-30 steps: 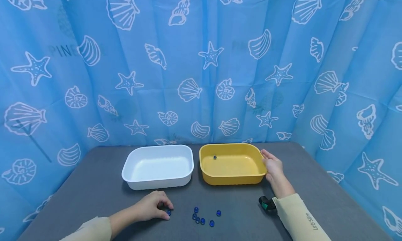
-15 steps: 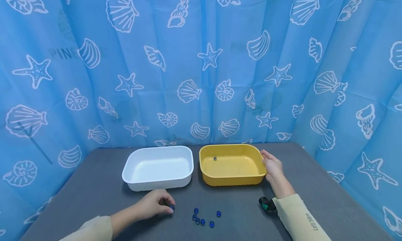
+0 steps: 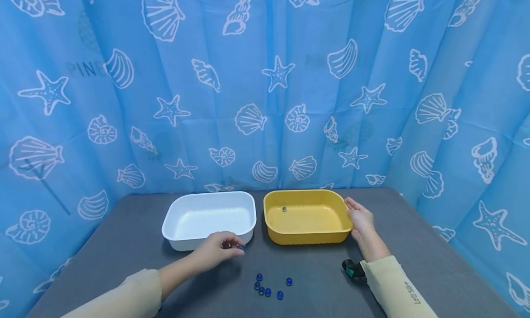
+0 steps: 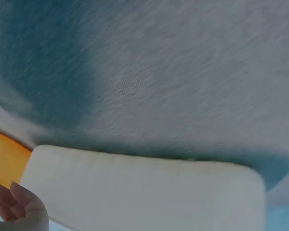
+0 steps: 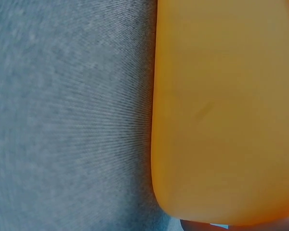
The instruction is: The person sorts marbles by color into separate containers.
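My left hand (image 3: 217, 253) is raised above the table in front of the white tray (image 3: 209, 198) and pinches a blue marble (image 3: 240, 247) at its fingertips. In the left wrist view the white tray's wall (image 4: 144, 192) fills the lower part and my fingers (image 4: 14, 204) show at the bottom left. Several blue marbles (image 3: 268, 286) lie loose on the grey table (image 3: 124, 249). My right hand (image 3: 359, 219) rests with straight fingers against the right rim of the yellow tray (image 3: 307, 238), which holds one marble (image 3: 284, 209). The right wrist view shows the yellow tray's wall (image 5: 226, 110).
A blue curtain (image 3: 265, 78) with white shells and starfish encloses the table at the back and both sides. A small black and green object (image 3: 350, 269) lies by my right wrist. The two trays stand side by side at the table's far middle.
My left hand took hold of a marble from the table, lifted it and moved up and to the right towards the trays. My right hand has stayed on the yellow tray.
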`<action>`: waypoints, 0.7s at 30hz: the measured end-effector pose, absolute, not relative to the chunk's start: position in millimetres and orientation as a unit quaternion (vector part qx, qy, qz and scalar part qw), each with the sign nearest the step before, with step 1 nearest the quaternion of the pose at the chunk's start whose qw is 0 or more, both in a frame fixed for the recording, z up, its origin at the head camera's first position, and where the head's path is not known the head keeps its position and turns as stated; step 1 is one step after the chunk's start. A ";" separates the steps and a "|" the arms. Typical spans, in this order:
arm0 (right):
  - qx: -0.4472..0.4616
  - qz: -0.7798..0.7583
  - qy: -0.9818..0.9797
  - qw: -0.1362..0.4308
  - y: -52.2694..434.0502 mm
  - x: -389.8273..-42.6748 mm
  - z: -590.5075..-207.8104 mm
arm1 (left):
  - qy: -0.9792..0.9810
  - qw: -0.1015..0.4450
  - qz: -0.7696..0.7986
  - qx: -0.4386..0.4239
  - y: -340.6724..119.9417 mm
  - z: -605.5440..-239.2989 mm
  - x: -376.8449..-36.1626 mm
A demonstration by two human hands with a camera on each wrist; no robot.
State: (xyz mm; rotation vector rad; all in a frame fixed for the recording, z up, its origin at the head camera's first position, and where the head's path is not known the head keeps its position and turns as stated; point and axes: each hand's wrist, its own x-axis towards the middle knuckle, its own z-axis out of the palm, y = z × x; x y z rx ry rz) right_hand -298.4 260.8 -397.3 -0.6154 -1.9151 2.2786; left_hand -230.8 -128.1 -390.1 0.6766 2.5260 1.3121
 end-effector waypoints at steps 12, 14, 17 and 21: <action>-0.196 0.755 -0.624 0.047 263.4 -299.1 -398.4 | 0.845 0.078 0.481 0.219 -93.8 -382.7 -239.8; -0.196 0.756 -0.622 0.047 263.3 -299.1 -398.1 | 0.842 0.080 0.488 0.216 -88.1 -383.3 -241.2; -0.197 0.757 -0.621 0.048 262.6 -299.0 -397.8 | 0.837 0.078 0.499 0.210 -79.7 -383.7 -243.4; -0.198 0.757 -0.621 0.049 261.7 -298.8 -397.3 | 0.832 0.069 0.511 0.203 -67.9 -381.8 -247.4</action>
